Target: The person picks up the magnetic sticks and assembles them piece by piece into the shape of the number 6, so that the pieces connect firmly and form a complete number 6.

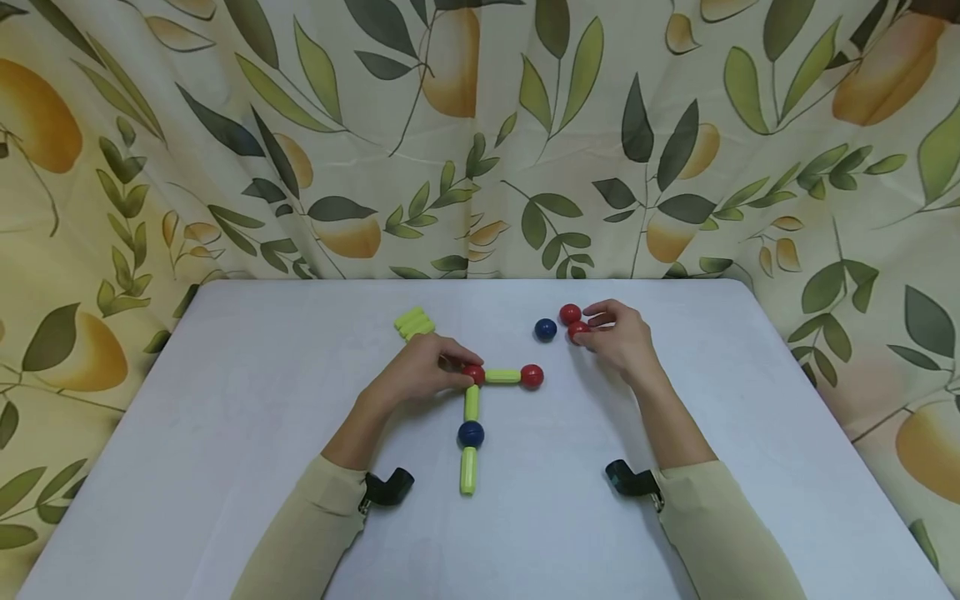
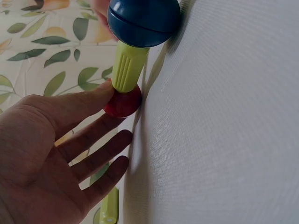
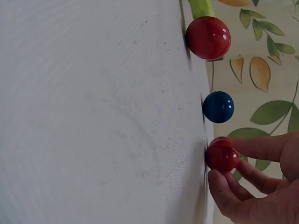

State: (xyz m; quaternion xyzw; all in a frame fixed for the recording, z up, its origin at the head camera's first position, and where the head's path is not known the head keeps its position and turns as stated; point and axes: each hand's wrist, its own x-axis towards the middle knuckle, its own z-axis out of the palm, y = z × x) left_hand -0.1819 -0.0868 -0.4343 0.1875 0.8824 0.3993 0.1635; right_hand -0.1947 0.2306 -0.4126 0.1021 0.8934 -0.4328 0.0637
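Note:
On the white table lies a joined shape of yellow-green rods and balls. My left hand [image 1: 427, 367] pinches its red corner ball [image 2: 122, 103] between thumb and forefinger, the other fingers spread. From that corner one rod [image 1: 502, 377] runs right to a red ball [image 1: 532, 376]. Another rod [image 1: 472, 403] runs toward me to a blue ball [image 1: 470, 434], followed by a last rod [image 1: 468, 472]. At the back right, my right hand [image 1: 624, 337] holds a loose red ball [image 3: 222, 156] with thumb and fingertips. A second red ball [image 1: 570, 314] sits just behind it.
A loose blue ball [image 1: 545, 330] lies left of the right hand's red ball. Several yellow-green rods [image 1: 412, 322] lie bunched behind the left hand. A patterned curtain [image 1: 525, 167] hangs along the table's back edge. Each wrist carries a black camera [image 1: 390, 487].

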